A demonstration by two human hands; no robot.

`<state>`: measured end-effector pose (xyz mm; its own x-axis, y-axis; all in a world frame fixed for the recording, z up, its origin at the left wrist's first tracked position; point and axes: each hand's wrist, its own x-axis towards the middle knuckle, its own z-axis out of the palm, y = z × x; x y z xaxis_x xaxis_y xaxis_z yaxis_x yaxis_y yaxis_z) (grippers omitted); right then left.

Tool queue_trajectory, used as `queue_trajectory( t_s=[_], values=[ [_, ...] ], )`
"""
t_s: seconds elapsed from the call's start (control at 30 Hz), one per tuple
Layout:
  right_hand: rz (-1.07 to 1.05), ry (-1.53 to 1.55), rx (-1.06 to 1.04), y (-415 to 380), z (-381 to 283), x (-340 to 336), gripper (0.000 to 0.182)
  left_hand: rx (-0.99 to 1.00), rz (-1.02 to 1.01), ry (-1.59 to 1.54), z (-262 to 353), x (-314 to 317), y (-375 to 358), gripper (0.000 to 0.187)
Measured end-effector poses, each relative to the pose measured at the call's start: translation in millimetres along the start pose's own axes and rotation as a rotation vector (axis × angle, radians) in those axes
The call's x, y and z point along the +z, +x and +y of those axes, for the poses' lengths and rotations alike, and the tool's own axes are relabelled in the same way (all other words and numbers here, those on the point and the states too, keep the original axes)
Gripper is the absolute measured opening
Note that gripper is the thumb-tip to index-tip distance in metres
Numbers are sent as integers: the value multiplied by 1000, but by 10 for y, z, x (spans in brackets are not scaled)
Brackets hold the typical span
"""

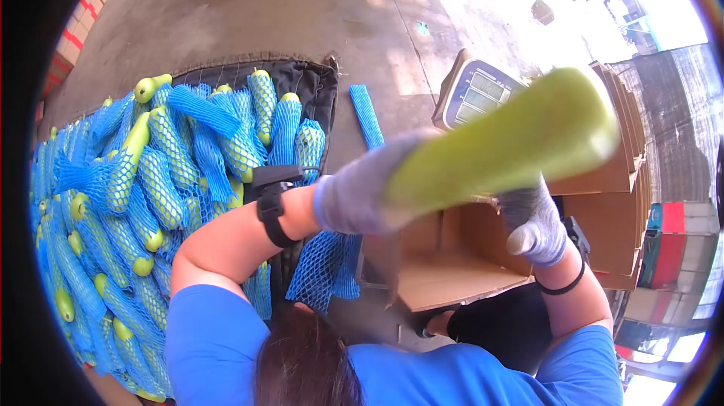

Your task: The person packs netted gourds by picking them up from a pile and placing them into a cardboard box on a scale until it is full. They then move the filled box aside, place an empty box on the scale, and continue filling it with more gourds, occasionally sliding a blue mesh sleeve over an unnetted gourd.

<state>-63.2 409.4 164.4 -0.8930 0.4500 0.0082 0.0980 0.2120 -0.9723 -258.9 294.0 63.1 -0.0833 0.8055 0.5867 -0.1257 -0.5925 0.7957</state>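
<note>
My left hand (369,186), in a grey glove, is closed around one end of a long light-green gourd (505,142). The gourd is bare, smeared by motion, and tilts up to the right close to the camera. Below its far end is my right hand (537,229), gloved too, with its thumb apart from its fingers and part of it hidden behind the gourd. Under both hands stands an open cardboard box (460,274). Blue foam net sleeves (320,266) lie beside the box, below my left forearm.
On the left, many green gourds in blue nets (162,187) are heaped on a dark cloth (302,74). A digital scale (483,89) stands ahead, partly covered by the gourd. Another net sleeve (366,115) lies near it. Cardboard flaps (603,244) rise at right.
</note>
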Motion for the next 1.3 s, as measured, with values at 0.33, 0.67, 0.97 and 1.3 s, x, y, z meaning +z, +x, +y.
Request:
queue_trajectory(
  t_s=[0.33,0.67,0.97,1.3],
  values=[
    [35,690,-325,-65,-435,-436,83,-228,79,559,-1459,-746,563,29],
    [134,568,-221,-195,-262,-630,82,-477,-788,1466,-3103,-561,-696,33],
    [-5,696,-220,-417,-253,-720,81,-429,404,1454,-1747,-718,-406,20],
    [-188,850,90,-977,-733,-187,89,-57,546,1000,1367,1094,402,29]
  ],
)
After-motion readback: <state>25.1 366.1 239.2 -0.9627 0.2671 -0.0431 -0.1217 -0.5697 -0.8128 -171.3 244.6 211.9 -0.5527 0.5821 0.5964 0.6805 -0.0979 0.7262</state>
